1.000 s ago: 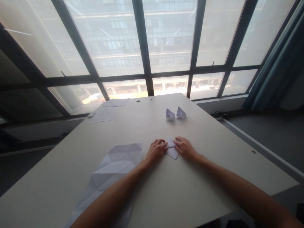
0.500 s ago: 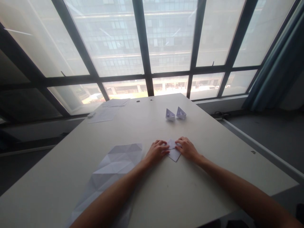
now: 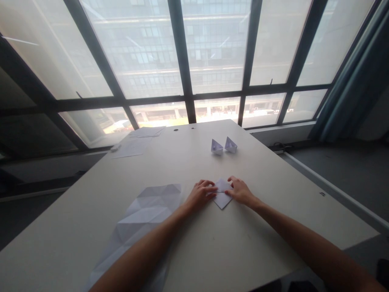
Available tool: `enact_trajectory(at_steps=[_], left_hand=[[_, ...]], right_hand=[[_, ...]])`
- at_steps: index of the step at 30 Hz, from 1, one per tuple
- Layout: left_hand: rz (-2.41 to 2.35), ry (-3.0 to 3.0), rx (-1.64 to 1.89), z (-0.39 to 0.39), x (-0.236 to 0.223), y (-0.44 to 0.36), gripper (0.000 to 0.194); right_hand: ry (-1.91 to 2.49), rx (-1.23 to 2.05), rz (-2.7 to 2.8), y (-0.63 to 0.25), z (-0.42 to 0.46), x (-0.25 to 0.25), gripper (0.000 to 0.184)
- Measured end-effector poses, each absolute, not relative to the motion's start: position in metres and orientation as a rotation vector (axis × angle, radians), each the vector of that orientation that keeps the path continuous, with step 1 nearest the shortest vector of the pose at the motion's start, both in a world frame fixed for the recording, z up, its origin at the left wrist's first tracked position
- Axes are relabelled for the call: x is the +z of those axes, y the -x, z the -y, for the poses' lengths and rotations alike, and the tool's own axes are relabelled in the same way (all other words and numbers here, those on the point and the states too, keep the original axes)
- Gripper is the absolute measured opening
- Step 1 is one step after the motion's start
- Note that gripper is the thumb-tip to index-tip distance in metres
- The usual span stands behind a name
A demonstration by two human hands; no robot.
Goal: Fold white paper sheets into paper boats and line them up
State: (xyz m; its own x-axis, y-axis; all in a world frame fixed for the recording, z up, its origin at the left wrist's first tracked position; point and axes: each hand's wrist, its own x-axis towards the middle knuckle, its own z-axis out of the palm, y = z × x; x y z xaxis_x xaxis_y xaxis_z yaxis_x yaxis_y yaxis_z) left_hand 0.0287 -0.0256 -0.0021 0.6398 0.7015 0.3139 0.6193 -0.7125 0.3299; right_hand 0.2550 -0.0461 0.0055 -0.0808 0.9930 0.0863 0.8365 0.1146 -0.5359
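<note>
Hands open, left hand [image 3: 200,195] and right hand [image 3: 240,192] resting fingertips on a small folded white paper square [image 3: 222,198], near middle of the pale bench [image 3: 243,239]. Light, soft, slides easily; pin it flat, take it by the edges.

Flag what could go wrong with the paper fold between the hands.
The folded paper seems only lightly pinned by the left hand and right hand, so it might slip on the smooth table. The creased paper sheet lies under the left forearm, which could drag or crumple it.
</note>
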Motion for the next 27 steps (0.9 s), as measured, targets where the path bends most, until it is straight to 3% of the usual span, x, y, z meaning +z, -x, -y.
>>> enact_trajectory(at_steps=[8,11,16,20,27], left_hand=[[-1.095,-2.585,0.698,0.025,-0.003,-0.029,0.027],[-1.046,-2.487,0.794,0.023,-0.004,-0.028,0.028],[-1.005,-2.222,0.934,0.021,-0.001,-0.027,0.047],[-0.943,-2.075,0.952,0.024,0.007,-0.028,0.041],[-0.985,-1.964,1.074,0.025,0.009,-0.031,0.044]], right_hand=[[1.719,0.508,1.932,-0.255,0.043,0.003,0.015],[1.564,0.568,1.843,-0.253,0.041,0.002,0.019],[1.307,0.901,1.541,-0.251,0.040,0.004,0.027],[1.161,1.065,1.328,-0.250,0.041,0.003,0.040],[1.108,1.033,1.365,-0.250,0.041,0.005,0.031]])
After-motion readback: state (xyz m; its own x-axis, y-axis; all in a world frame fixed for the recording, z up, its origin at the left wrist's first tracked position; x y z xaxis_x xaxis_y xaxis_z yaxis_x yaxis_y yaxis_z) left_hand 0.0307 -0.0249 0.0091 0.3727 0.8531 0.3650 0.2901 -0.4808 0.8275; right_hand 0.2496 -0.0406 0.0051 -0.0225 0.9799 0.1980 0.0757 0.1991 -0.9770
